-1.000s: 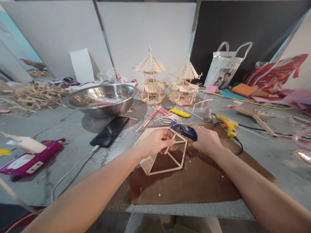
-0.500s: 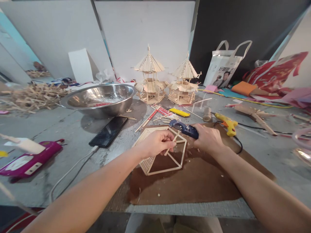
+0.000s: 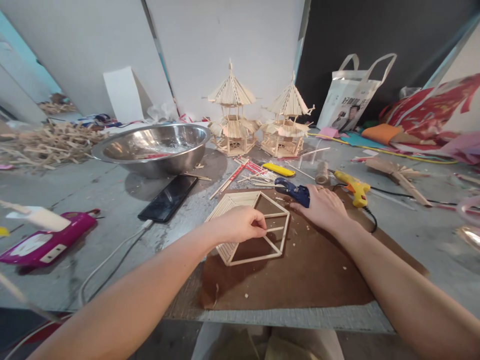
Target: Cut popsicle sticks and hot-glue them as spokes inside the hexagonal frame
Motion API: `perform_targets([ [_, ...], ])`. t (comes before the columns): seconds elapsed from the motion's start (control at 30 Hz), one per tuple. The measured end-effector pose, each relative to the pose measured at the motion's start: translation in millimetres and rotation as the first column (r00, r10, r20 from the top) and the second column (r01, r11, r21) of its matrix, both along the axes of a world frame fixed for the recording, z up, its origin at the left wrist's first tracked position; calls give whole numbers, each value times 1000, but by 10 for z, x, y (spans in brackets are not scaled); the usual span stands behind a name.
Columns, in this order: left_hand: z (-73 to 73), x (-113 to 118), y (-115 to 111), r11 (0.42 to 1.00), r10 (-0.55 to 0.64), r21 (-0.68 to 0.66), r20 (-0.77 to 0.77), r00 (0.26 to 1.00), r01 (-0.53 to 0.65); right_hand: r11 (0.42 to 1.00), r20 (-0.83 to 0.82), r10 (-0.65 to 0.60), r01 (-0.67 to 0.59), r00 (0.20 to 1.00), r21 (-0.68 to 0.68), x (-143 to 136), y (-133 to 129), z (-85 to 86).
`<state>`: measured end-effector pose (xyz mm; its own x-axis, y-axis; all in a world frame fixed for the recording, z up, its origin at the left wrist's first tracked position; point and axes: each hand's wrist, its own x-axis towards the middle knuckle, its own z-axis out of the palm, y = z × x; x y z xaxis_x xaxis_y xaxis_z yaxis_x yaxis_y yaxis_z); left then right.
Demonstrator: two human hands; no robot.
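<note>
My left hand [image 3: 245, 222] is pinched on a short wooden stick [image 3: 275, 230], which points right over the open part of a hexagonal stick frame [image 3: 257, 260]. Closely laid sticks fill the frame's left sections, while thin spokes divide the other side. The frame lies on a brown board [image 3: 300, 285]. To the right, my right hand [image 3: 325, 206] is wrapped round a blue hand tool [image 3: 294, 191] with a curved end, held low over the board's far part. Its working end is not clear enough to name the kind.
Behind stand two stick pagodas [image 3: 232, 120], with a steel bowl [image 3: 150, 147] to their left. A phone [image 3: 168, 199] lies left of the frame. Nearby are loose sticks, a yellow utility knife [image 3: 278, 170] and a corded yellow glue gun [image 3: 352, 187].
My left hand has lowered the stick towards the frame and turned it from steeply slanted to nearly level. My right hand and the blue tool have shifted slightly right and down towards the board.
</note>
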<state>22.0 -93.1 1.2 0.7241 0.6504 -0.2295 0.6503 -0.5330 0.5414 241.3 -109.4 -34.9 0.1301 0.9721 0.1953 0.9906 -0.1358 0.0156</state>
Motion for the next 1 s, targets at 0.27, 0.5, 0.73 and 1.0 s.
perform_targets([
  [0.27,2,-9,-30,997,-77,1,-69,995,77,999,36,41,-40,999,-22,-16,10,-72],
  [0.5,2,-10,-31,980,-198,-53,-96,975,194,998,32,68,-68,997,-10,-15,18,-123],
  [0.73,22,0,-45,975,-215,-82,-106,971,207,925,-99,374,-362,922,118,-73,-72,18],
  [1.0,26,12,-42,949,-312,-98,-150,938,299,634,-478,665,-772,574,-44,-341,-328,194],
])
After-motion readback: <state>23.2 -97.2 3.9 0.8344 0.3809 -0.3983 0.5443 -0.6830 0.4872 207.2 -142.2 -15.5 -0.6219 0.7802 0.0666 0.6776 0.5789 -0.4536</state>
